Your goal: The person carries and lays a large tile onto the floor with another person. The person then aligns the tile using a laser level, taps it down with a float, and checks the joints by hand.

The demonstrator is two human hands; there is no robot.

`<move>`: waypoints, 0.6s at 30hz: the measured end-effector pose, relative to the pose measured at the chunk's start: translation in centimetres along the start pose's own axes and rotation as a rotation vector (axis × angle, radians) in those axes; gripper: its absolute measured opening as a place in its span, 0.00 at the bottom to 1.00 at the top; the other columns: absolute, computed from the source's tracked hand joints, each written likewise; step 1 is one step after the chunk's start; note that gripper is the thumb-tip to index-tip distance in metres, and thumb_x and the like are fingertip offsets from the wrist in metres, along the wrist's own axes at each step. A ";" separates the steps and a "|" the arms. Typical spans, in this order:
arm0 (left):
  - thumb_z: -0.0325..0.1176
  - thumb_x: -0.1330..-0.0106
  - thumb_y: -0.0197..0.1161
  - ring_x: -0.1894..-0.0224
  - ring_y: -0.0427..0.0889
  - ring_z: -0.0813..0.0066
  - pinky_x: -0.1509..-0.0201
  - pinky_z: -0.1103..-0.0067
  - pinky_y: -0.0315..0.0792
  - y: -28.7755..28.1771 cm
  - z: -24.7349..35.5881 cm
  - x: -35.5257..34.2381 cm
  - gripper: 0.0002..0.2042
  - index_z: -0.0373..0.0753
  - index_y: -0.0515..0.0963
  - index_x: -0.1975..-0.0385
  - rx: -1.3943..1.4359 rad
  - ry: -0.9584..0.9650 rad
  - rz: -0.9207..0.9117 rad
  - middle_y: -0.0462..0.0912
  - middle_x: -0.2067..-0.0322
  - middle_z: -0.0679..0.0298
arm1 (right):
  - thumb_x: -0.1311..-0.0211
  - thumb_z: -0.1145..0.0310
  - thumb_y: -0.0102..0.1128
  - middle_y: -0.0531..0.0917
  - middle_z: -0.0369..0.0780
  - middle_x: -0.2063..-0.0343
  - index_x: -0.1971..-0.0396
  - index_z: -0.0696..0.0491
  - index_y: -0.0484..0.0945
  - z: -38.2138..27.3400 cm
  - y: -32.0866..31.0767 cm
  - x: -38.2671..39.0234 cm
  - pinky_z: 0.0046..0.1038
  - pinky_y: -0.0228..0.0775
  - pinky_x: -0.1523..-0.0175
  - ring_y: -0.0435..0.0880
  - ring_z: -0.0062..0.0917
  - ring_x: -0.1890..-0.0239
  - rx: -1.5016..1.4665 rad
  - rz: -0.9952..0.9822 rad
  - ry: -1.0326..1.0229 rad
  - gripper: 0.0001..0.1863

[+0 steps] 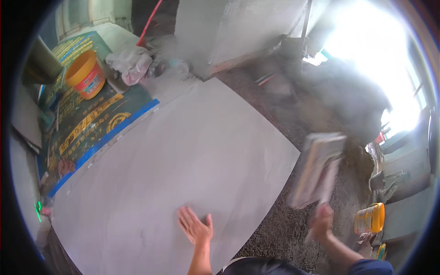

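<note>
A large pale grey slab [174, 151] is lying across the middle of the view, its right edge bordering a dark, grainy bed [279, 229] on the floor. The left hand [197, 228] is resting on the slab's lower part, palm down, fingers extended and thumb spreading away, grasping nothing. Well apart from it, the right hand [322, 221] is closing around the handle of a trowel [314, 169], whose broad rectangular blade is blurring above the grainy bed, just beside the slab's right corner. Whether the blade is touching anything, I cannot tell.

Farther out, a blue strip [105, 144] is running along the slab's upper left edge, bordering a dark green printed sheet [103, 114]. An orange bucket [85, 75] is standing on that sheet, and a whitish plastic bag [130, 66] is lying near it. At the lower right, a yellow tub [370, 218] is sitting beyond the right forearm. A pale wall [243, 32] is rising behind the slab, while strong light [366, 41] is glaring at the upper right.
</note>
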State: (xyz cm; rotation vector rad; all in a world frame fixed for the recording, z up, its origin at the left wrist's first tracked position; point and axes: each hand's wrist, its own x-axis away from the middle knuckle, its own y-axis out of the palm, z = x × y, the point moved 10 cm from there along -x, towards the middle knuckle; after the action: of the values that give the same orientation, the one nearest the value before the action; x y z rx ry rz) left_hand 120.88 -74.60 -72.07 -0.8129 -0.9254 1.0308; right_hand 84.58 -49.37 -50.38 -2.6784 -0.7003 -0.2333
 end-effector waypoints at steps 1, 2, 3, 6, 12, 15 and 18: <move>0.56 0.30 0.54 0.19 0.38 0.52 0.18 0.59 0.36 -0.8 -0.5 -0.5 0.45 0.27 0.47 0.24 -0.007 -0.066 0.081 0.44 0.22 0.46 | 0.21 0.51 0.45 0.74 0.37 0.81 0.68 0.52 0.73 2.0 2.7 0.0 0.32 0.70 0.78 0.77 0.23 0.80 0.390 0.018 -0.053 0.21; 0.54 0.29 0.56 0.19 0.39 0.52 0.18 0.59 0.36 -1.7 -0.7 -0.7 0.44 0.26 0.48 0.25 0.019 -0.093 0.183 0.44 0.22 0.45 | 0.22 0.49 0.44 0.80 0.48 0.77 0.69 0.58 0.76 4.2 6.6 0.0 0.45 0.75 0.67 0.82 0.40 0.76 0.720 -0.019 -0.094 0.26; 0.54 0.29 0.56 0.19 0.39 0.52 0.18 0.59 0.36 -1.6 -1.2 -0.9 0.44 0.26 0.48 0.25 -0.019 -0.157 0.173 0.44 0.22 0.45 | 0.24 0.43 0.43 0.83 0.58 0.72 0.70 0.63 0.78 6.1 12.0 0.0 0.53 0.73 0.57 0.84 0.55 0.66 0.890 -0.213 -0.193 0.34; 0.52 0.29 0.55 0.19 0.39 0.51 0.18 0.59 0.36 -3.0 -0.8 -1.0 0.44 0.25 0.47 0.25 -0.047 -0.165 0.286 0.43 0.22 0.44 | 0.24 0.36 0.40 0.83 0.51 0.76 0.70 0.64 0.81 8.8 19.8 -4.8 0.47 0.74 0.60 0.84 0.44 0.69 0.922 -0.476 0.101 0.41; 0.55 0.28 0.50 0.19 0.32 0.50 0.18 0.58 0.31 -1.7 -2.8 -1.5 0.46 0.24 0.39 0.24 -0.027 -0.308 0.123 0.35 0.21 0.43 | 0.19 0.51 0.44 0.72 0.26 0.79 0.63 0.52 0.78 -3.6 13.3 -7.1 0.24 0.59 0.77 0.67 0.14 0.80 0.203 -0.514 0.210 0.22; 0.57 0.27 0.48 0.19 0.28 0.49 0.18 0.58 0.28 -2.1 -3.3 -3.1 0.47 0.25 0.36 0.24 -0.046 -0.406 0.109 0.32 0.21 0.43 | 0.19 0.48 0.42 0.75 0.29 0.79 0.67 0.52 0.78 -3.7 7.8 -5.4 0.24 0.63 0.74 0.75 0.15 0.76 0.309 -0.177 -0.135 0.24; 0.57 0.27 0.47 0.19 0.26 0.49 0.18 0.58 0.27 -2.9 -3.3 -5.1 0.48 0.25 0.35 0.24 -0.028 -0.494 0.128 0.30 0.21 0.43 | 0.22 0.41 0.42 0.76 0.35 0.82 0.71 0.55 0.80 4.2 14.5 -9.2 0.29 0.68 0.72 0.79 0.23 0.76 0.590 -0.123 -0.077 0.32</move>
State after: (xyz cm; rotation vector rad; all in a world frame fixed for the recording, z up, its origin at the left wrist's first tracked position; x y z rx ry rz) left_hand 123.72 -80.70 -72.03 -0.6554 -1.3194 1.3671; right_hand 84.12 -63.56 -60.90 -2.0940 -0.8091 0.0448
